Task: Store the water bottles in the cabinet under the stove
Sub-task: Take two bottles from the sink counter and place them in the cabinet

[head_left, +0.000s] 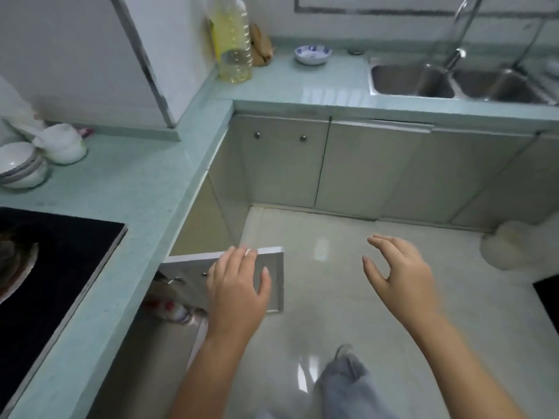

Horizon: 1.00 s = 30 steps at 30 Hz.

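Inside the cabinet (169,334) under the stove (45,267), low in the open gap, you can see a cluster of red and white shapes (166,306) \- too blurred to say whether they are the water bottles, and no other bottle of water shows. The cabinet door (272,276) stands swung out over the floor (332,313), its pale framed face turned towards you. Your left hand (239,285) rests flat on that face, fingers reaching to the door's top edge and thumb spread to the right; the grip is loose and laid on, not clenched round anything. Your right hand (399,273) hovers over the floor well apart from the door, fingers relaxed and spread, holding nothing. Below it a grey trouser leg (344,385) shows. The black stove is set in the pale green tabletop (136,192), which runs back to the corner and turns right. On its left part stand stacked white bowls (21,166) and, just beside them, a white pot (65,143). In the corner stands a large bottle of yellow oil (233,46), upright, with a blue-patterned dish (313,54) near it \- further right lies the steel double sink (423,80) with its tap (459,40), and closed cupboard doors (284,158) beneath
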Each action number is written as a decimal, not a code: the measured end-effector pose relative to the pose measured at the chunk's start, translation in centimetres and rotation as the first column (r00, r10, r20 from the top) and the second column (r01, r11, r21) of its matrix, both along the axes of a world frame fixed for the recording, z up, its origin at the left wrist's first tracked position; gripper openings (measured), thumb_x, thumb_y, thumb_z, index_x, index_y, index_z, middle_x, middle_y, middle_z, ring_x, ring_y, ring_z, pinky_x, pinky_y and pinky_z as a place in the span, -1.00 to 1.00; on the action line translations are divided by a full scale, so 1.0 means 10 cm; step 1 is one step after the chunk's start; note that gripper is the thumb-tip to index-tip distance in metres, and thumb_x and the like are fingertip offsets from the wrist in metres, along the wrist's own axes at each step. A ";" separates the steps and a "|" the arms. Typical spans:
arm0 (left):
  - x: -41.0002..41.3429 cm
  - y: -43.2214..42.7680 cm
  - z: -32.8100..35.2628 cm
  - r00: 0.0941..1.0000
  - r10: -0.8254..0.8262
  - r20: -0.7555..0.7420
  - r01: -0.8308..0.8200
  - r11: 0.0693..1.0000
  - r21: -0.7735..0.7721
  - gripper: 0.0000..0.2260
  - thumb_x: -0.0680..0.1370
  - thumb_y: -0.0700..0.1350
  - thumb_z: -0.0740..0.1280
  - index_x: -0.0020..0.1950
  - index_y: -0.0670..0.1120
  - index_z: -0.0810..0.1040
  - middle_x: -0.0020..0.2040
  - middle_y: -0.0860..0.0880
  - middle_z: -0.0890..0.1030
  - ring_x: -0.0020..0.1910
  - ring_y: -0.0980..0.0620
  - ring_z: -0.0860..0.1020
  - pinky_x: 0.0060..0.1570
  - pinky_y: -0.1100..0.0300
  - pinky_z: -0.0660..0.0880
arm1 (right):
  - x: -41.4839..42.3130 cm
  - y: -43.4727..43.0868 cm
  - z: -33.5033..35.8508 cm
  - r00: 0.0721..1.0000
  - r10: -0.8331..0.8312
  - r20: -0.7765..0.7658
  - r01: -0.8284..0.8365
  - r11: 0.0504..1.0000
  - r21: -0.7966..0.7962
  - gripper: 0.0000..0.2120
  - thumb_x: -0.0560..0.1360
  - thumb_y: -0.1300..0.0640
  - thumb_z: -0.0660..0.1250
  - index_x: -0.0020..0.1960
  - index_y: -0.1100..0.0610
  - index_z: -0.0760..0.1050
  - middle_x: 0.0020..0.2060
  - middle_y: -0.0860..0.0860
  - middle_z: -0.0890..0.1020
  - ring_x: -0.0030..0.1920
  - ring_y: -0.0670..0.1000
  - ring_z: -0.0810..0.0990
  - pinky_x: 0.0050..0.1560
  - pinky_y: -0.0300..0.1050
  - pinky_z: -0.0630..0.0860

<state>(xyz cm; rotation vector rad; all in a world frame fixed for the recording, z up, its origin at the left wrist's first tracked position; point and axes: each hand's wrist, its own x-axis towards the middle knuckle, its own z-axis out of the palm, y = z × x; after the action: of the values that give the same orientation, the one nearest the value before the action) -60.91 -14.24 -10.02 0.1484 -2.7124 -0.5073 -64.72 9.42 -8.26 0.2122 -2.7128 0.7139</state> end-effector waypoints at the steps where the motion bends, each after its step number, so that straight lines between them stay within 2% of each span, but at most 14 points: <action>1: -0.10 0.15 0.03 0.999 -0.045 -0.011 0.045 0.999 0.000 -0.62 0.44 0.00 0.14 0.03 -0.19 0.61 0.05 -0.16 0.64 0.07 -0.17 0.58 0.06 -0.08 0.48 | -0.01 0.17 0.00 0.999 -0.044 -0.001 0.044 0.999 -0.007 -0.71 0.39 0.10 0.29 0.05 0.21 0.54 0.00 0.14 0.64 0.04 0.15 0.57 0.04 -0.02 0.49; 6: -0.63 1.08 0.11 0.965 -0.260 -0.027 0.259 0.965 -0.033 -0.62 0.42 -0.01 0.15 0.01 -0.20 0.61 0.03 -0.16 0.65 0.04 -0.17 0.59 0.01 -0.07 0.50 | -0.10 1.08 0.02 0.969 -0.246 0.005 0.246 0.969 -0.029 -0.74 0.39 0.21 0.39 0.07 0.21 0.52 0.01 0.14 0.63 0.07 0.16 0.56 0.05 0.02 0.49; 15: -1.67 3.45 0.23 0.831 -0.552 -0.064 0.552 0.833 -0.018 -0.64 0.42 -0.02 0.16 0.03 -0.18 0.61 0.04 -0.14 0.65 0.05 -0.16 0.59 0.06 -0.05 0.49 | -0.51 3.17 0.09 0.874 -0.485 0.036 0.485 0.874 -0.020 -0.73 0.42 0.10 0.32 0.09 0.18 0.51 0.05 0.12 0.63 0.09 0.16 0.55 0.08 0.10 0.49; 19: -1.98 4.31 0.29 0.776 -0.626 -0.079 0.629 0.777 0.015 -0.64 0.43 -0.03 0.17 0.03 -0.19 0.61 0.05 -0.13 0.65 0.06 -0.16 0.59 0.08 -0.05 0.47 | -0.62 3.92 0.22 0.809 -0.588 0.028 0.588 0.809 -0.016 -0.73 0.41 0.20 0.37 0.10 0.20 0.51 0.06 0.14 0.62 0.11 0.16 0.54 0.09 0.08 0.48; 24: -2.45 4.93 0.19 0.715 -0.697 -0.049 0.699 0.715 0.028 -0.64 0.44 -0.03 0.17 0.03 -0.21 0.61 0.04 -0.15 0.65 0.04 -0.18 0.59 0.07 -0.05 0.48 | -0.88 4.51 0.16 0.758 -0.649 0.070 0.651 0.759 -0.014 -0.72 0.43 0.16 0.34 0.12 0.21 0.50 0.07 0.13 0.62 0.13 0.16 0.52 0.14 0.04 0.43; 30: -3.44 5.57 0.12 0.683 -0.730 -0.033 0.730 0.681 0.059 -0.62 0.45 -0.01 0.16 0.06 -0.21 0.59 0.05 -0.16 0.64 0.05 -0.17 0.59 0.09 -0.04 0.47 | -1.60 5.12 0.10 0.688 -0.715 0.125 0.722 0.692 -0.015 -0.70 0.44 0.15 0.32 0.16 0.18 0.48 0.11 0.10 0.59 0.18 0.13 0.48 0.14 0.05 0.42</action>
<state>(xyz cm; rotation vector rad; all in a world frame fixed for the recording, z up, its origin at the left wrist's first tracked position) -95.34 41.51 -8.85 -0.9731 -2.6515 -0.8059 -80.75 60.63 -7.26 -0.9025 -2.5279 0.5594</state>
